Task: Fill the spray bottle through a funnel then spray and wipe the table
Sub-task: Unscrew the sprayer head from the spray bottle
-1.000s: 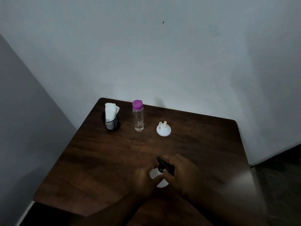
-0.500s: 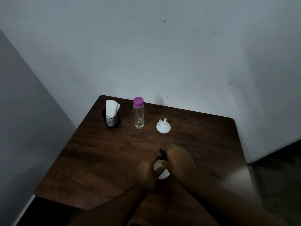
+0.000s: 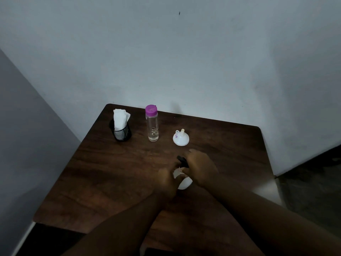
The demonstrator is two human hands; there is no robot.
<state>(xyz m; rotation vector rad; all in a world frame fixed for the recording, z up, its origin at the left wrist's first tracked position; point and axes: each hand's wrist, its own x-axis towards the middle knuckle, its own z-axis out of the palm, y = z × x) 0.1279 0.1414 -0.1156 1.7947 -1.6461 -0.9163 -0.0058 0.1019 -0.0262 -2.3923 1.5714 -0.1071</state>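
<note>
Near the table's (image 3: 110, 172) middle, the left hand (image 3: 166, 182) gripped the white spray bottle (image 3: 184, 182) while the right hand (image 3: 201, 167) clasped its black head (image 3: 182, 160). A hard twist could tip it. Farther off stood the funnel (image 3: 181, 139), capped water bottle (image 3: 152, 124) and tissue holder (image 3: 121, 133); nothing blocked them.

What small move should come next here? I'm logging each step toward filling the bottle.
Probably twist the black sprayer head off: the right hand grips it, the left hand steadies the white spray bottle, and the funnel sits unused.
</note>
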